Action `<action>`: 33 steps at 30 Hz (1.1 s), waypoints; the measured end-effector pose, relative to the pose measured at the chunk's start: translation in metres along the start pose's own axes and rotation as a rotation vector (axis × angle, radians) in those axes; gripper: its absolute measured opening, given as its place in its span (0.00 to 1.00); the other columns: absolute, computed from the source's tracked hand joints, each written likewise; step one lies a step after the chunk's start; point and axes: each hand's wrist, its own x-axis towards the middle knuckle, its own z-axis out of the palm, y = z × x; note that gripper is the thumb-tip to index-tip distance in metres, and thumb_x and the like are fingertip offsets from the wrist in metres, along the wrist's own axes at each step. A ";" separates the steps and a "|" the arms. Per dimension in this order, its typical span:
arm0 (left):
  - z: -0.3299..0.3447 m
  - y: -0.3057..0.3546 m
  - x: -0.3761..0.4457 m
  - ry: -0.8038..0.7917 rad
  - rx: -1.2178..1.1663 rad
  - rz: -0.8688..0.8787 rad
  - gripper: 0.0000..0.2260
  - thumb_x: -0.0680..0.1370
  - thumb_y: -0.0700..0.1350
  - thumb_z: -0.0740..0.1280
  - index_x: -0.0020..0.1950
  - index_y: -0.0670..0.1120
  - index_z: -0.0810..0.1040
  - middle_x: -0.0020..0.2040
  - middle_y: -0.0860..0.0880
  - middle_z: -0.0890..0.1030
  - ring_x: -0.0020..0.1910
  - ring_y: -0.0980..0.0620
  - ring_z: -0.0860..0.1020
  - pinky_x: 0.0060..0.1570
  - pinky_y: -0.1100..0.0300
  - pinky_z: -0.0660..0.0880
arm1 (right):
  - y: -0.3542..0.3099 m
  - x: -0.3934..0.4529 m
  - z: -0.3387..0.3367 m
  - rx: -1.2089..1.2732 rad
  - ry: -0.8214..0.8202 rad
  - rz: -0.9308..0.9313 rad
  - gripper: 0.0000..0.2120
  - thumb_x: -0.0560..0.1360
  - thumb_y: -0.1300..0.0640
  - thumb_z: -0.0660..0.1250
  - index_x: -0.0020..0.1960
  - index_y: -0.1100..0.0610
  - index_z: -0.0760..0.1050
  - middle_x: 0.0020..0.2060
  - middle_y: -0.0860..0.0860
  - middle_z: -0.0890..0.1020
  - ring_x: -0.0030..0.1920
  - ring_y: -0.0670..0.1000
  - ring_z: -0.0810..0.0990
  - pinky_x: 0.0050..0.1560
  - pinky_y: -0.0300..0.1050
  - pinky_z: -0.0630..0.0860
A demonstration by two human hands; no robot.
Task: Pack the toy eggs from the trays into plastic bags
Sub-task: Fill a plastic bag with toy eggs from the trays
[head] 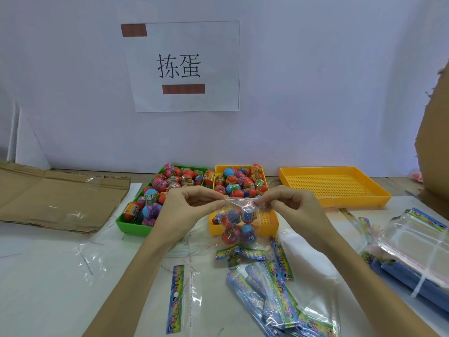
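A clear plastic bag (239, 216) hangs in the air over the near end of the middle yellow tray (268, 223), with several toy eggs (230, 233) inside it. My left hand (187, 207) pinches the bag's top edge on the left. My right hand (289, 205) pinches the same edge on the right. A green tray (128, 226) to the left holds many red, blue and pink toy eggs (155, 193). More eggs (239, 182) fill the far part of the middle yellow tray.
An empty yellow tray (335, 184) stands at the back right. Loose bags with coloured header strips (274, 285) lie near the front, and a stack of bags (413, 244) sits at the right. Flattened cardboard (56, 198) lies at the left, and a cardboard box edge (435, 142) rises at the far right.
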 end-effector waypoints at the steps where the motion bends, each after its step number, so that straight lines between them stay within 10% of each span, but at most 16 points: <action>1: 0.000 -0.001 0.000 0.001 -0.006 0.002 0.06 0.73 0.43 0.79 0.49 0.50 0.89 0.47 0.50 0.89 0.49 0.53 0.87 0.49 0.68 0.80 | 0.000 0.000 0.001 0.018 0.007 0.013 0.15 0.79 0.73 0.64 0.48 0.59 0.88 0.45 0.52 0.87 0.48 0.50 0.86 0.50 0.39 0.81; 13: -0.001 0.004 -0.001 -0.050 0.025 0.003 0.10 0.75 0.40 0.78 0.53 0.52 0.87 0.51 0.51 0.87 0.52 0.52 0.85 0.52 0.65 0.80 | -0.001 -0.002 0.006 0.035 0.038 0.095 0.10 0.76 0.63 0.75 0.56 0.56 0.79 0.45 0.55 0.85 0.49 0.54 0.85 0.56 0.48 0.83; 21: 0.033 0.016 -0.008 -0.121 0.234 0.036 0.08 0.76 0.57 0.75 0.52 0.56 0.87 0.45 0.57 0.87 0.45 0.57 0.83 0.47 0.60 0.82 | -0.012 -0.007 0.024 0.082 -0.062 -0.046 0.12 0.78 0.64 0.72 0.60 0.57 0.78 0.48 0.53 0.86 0.53 0.52 0.86 0.55 0.42 0.81; 33: 0.021 0.009 -0.002 0.167 -0.349 -0.218 0.00 0.73 0.45 0.77 0.43 0.50 0.88 0.46 0.48 0.87 0.46 0.53 0.84 0.48 0.59 0.81 | 0.000 -0.004 0.016 0.044 0.086 0.128 0.04 0.76 0.53 0.75 0.45 0.52 0.87 0.42 0.51 0.86 0.44 0.47 0.83 0.46 0.38 0.80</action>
